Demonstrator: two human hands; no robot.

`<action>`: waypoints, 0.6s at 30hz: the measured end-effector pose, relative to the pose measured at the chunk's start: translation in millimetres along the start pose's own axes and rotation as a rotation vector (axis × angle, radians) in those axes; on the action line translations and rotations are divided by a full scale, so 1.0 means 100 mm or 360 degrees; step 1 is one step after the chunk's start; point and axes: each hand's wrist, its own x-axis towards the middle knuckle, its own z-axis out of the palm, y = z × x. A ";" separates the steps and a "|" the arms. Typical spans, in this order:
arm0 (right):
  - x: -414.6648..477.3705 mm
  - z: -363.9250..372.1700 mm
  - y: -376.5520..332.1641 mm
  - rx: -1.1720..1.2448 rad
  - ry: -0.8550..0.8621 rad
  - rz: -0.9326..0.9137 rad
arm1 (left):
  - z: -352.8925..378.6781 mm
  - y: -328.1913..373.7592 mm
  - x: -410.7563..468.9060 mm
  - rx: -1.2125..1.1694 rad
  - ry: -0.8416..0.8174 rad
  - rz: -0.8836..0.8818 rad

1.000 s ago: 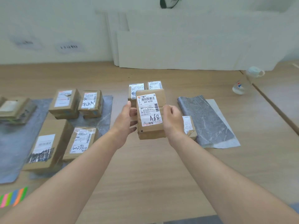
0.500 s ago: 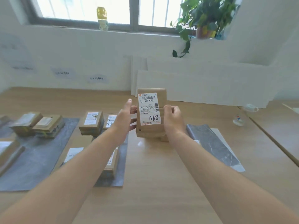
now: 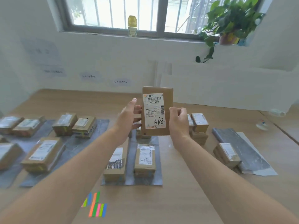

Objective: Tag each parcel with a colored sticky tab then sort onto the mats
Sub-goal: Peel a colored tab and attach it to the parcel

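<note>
I hold the A68 parcel (image 3: 156, 110) upright above the tabletop (image 3: 186, 191), left hand (image 3: 127, 120) gripping one edge and right hand (image 3: 178, 121) the other, fingers (image 3: 137, 110) curled round it. The coloured sticky tabs (image 3: 96, 205) lie below, near a grey mat (image 3: 158, 175).

Held parcel (image 3: 156, 111) label: "507 N705", handwritten "A68".

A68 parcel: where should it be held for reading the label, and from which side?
Grip the A68 parcel by its two long side edges, left hand from the left and right hand from the right. It is held upright with its label facing the camera, so side grips keep the flat printed face uncovered.
</note>
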 end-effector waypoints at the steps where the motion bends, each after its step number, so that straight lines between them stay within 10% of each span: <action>1: -0.04 0.09 0.02 -0.0029 -0.0020 0.0007 | -0.10 0.00 -0.02 0.0004 0.0012 -0.0011; 18: -0.50 1.16 0.38 0.0172 -0.0675 0.0130 | -1.19 -0.31 -0.44 0.0030 0.0463 -0.0130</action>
